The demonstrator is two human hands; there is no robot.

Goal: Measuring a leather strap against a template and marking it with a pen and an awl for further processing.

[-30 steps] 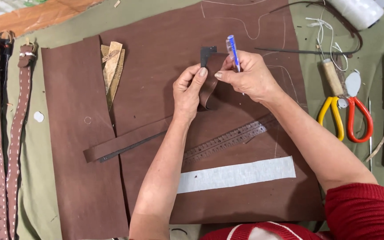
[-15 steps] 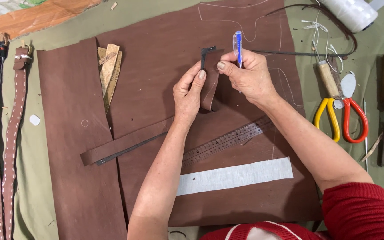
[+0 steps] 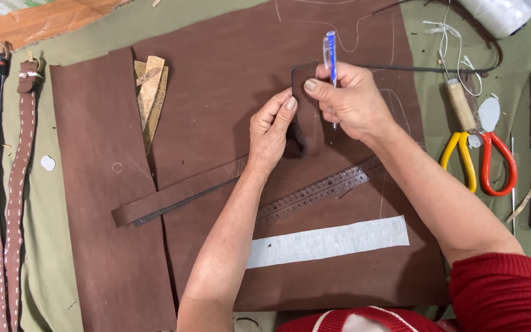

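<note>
Head view: two hands hold up one end of a brown leather strap over a big brown leather sheet.

Left hand (image 3: 270,132) and right hand (image 3: 351,101) are close together, both pinching the leather strap (image 3: 307,107). A blue pen (image 3: 329,52) sticks up from the right hand's fingers. Below the hands lie a metal ruler (image 3: 321,190) and a white strip (image 3: 327,241). Right of the right hand lie scissors (image 3: 480,163).
</note>
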